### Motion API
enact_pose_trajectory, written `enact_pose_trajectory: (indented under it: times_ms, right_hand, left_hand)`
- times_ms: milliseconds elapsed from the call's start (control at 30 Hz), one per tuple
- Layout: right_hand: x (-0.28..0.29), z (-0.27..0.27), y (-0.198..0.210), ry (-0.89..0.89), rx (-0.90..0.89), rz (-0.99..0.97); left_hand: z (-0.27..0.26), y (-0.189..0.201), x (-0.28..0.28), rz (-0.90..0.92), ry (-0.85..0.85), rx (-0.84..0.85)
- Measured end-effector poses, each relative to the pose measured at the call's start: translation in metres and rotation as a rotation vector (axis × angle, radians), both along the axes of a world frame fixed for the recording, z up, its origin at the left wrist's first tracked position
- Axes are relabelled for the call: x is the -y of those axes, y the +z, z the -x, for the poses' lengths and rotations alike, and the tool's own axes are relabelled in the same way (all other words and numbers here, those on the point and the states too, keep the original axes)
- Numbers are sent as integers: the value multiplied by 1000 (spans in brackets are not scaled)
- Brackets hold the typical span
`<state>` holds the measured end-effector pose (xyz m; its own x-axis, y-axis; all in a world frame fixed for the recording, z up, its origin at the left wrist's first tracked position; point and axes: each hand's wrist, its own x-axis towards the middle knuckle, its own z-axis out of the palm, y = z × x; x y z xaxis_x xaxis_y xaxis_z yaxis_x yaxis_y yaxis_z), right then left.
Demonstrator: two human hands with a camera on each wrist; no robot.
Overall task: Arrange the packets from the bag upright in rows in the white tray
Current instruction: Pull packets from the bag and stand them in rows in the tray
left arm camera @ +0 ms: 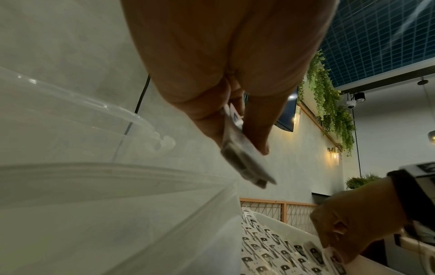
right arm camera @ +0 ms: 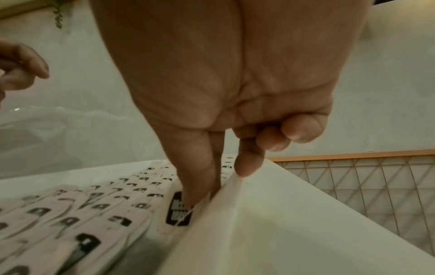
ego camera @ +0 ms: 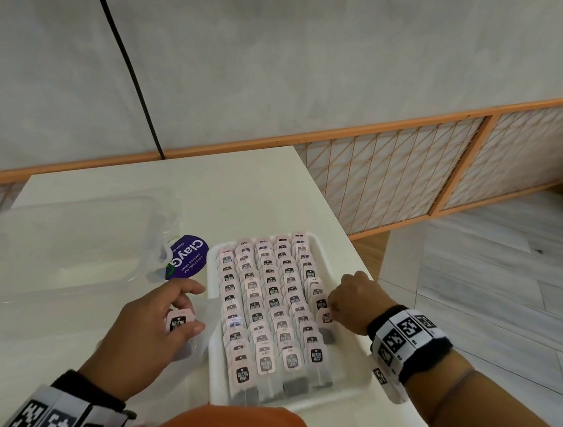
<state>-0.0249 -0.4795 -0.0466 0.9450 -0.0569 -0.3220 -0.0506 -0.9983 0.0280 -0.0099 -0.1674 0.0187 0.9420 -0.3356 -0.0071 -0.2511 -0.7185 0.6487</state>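
From the head view, the white tray [ego camera: 209, 369] sits on a white table [ego camera: 241, 190] and is packed with pink-tagged tea packets [ego camera: 268, 300] standing upright in five rows, with a gap left in the right-hand row near the front. The right hand [ego camera: 355, 306] reaches into that right-hand row, thumb and forefinger pinching the tag of a packet [ego camera: 326, 317] beside the tray's right wall. The left hand [ego camera: 149, 334] hovers just left of the tray, fingers curled round another packet [ego camera: 179, 321] with its printed tag facing up. Behind it lies a clear plastic bag [ego camera: 165, 254] with a purple round label [ego camera: 189, 256], and a clear lid [ego camera: 70, 230] lies on the table's left part.

From the left wrist view, the left hand [left arm camera: 226, 74] grips its packet [left arm camera: 244, 158] between thumb and fingers — the clear wrapper sticks out past the fingertips. Below, the rows in the tray [left arm camera: 289, 230] show, with the right hand [left arm camera: 357, 223] at their edge.

From the right wrist view, the right hand [right arm camera: 223, 83] pinches the packet's [right arm camera: 179, 210] top against the tray's inner wall [right arm camera: 247, 223]; the other fingers are curled in. Packets [right arm camera: 94, 204] fill the tray to the left.
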Motion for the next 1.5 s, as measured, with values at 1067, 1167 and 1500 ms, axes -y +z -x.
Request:
enact_pose_trajectory:
  times_ms: [1067,1167,1500]
  right_hand:
    - [-81,43,62,261,443,-714]
    - [-50,46,51,67,442,-664]
    - [3,40,14,-188,12,-240]
  left_hand:
    - [22,10,22,298,-194,62]
    - [21,8,14,306,-162,118]
    - [21,0,-10,254,-56,104]
